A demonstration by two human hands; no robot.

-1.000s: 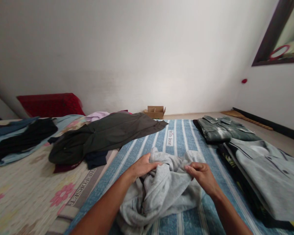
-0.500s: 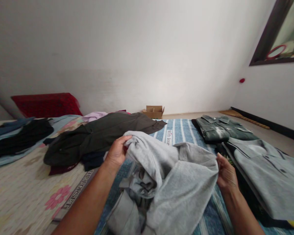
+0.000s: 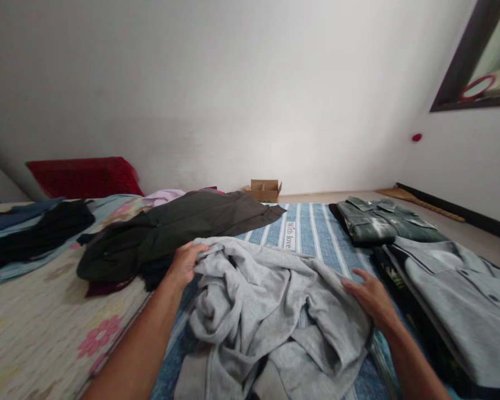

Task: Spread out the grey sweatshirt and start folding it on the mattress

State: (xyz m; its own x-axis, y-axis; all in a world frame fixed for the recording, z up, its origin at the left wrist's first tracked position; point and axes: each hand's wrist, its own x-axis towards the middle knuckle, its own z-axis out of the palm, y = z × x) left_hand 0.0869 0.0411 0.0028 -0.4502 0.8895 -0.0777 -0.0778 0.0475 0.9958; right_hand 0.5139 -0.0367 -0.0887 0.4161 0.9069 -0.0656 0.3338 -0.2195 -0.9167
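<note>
A rumpled grey knit garment [image 3: 270, 283] lies in loose folds in front of me; whether it is a shirt or trousers I cannot tell. At its upper left corner, my left hand [image 3: 185, 263] pinches the cloth between thumb and fingers. My right hand [image 3: 370, 295] is beside the upper right edge, thumb and fingers apart, with the thumb side touching or just over the cloth. Beneath the garment is a blue and white striped sheet [image 3: 308, 225] printed "With love".
A folded grey polo shirt [image 3: 462, 311] and a folded dark green garment [image 3: 387, 222] sit at right. Left are a dark jacket-like garment [image 3: 183, 222], black clothing [image 3: 45, 230] and a flowered sheet [image 3: 58, 316]. By the wall stand a cardboard box [image 3: 263, 191] and a red cloth-covered item [image 3: 83, 175].
The grey garment has come down and spread flatter over the striped sheet. My left hand has shifted left, still gripping; my right hand has let go and opened.
</note>
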